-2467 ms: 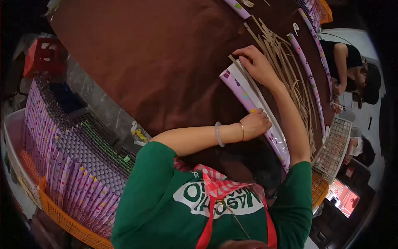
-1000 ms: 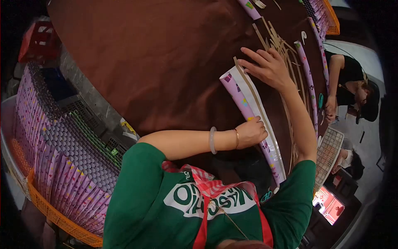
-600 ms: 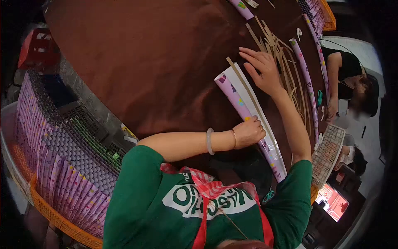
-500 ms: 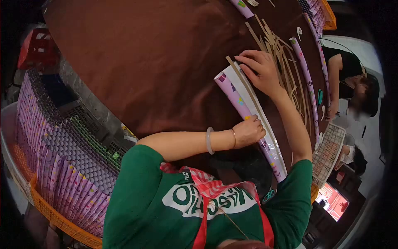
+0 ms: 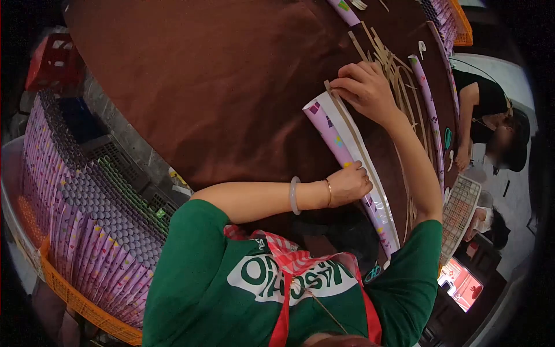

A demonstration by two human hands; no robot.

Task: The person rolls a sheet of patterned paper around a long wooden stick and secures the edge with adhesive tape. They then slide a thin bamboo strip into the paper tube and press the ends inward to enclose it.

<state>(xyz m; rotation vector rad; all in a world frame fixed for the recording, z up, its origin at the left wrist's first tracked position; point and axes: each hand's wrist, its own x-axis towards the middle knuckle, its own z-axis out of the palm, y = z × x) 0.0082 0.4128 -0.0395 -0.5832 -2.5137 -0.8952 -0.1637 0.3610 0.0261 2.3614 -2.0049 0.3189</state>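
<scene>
A roll of purple patterned wrapping paper lies slantwise on the brown cloth, with its white underside turned up along one edge. My left hand is closed on the roll about midway along, fingers curled over it. A narrow tan strip runs lengthwise on the white edge. Near its far end, my right hand pinches the strip between thumb and fingers. Several loose tan strips lie in a tangle beyond my right hand. The near end of the roll reaches my right sleeve.
Crates of upright purple rolls stand on the left, near a red crate. More rolls and teal scissors lie to the right. A co-worker sits across the table's right edge, near a pale basket.
My right hand has shifted slightly up and its fingers have drawn together on the strip's end. My left hand stays on the roll. The whole view has moved a little.
</scene>
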